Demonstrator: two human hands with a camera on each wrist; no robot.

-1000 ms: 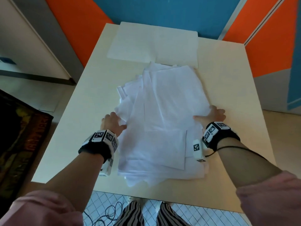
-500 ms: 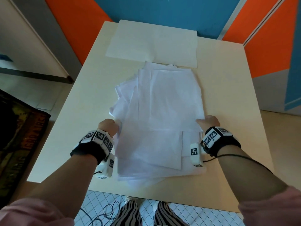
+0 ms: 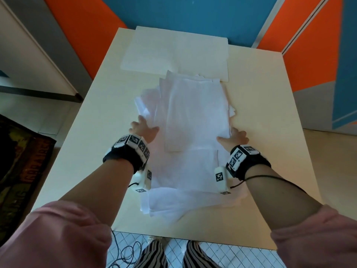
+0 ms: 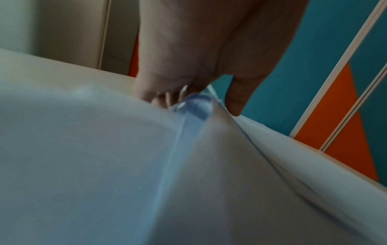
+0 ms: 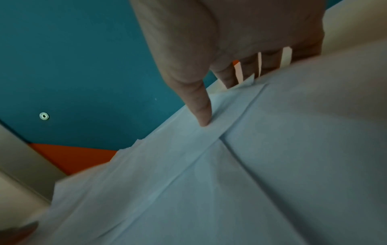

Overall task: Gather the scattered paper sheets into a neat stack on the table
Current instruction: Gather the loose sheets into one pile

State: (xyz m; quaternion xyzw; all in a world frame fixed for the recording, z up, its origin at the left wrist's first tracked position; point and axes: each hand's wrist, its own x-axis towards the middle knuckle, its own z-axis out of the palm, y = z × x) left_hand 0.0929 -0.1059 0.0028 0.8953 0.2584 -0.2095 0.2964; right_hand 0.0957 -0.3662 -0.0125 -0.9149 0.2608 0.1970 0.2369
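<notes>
Paper pile (image 3: 193,132) on table (image 3: 270,113), between left hand (image 3: 144,130) and right hand (image 3: 234,138).

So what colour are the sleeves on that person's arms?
Pink. Both sleeves are pushed up the forearms; the head view shows them best.

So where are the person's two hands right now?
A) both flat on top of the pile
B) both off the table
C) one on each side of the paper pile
C: the left hand and right hand flank the paper pile, thumbs resting on it.

Loose, uneven white paper sheets (image 3: 193,132) mid-table (image 3: 270,113)
</notes>
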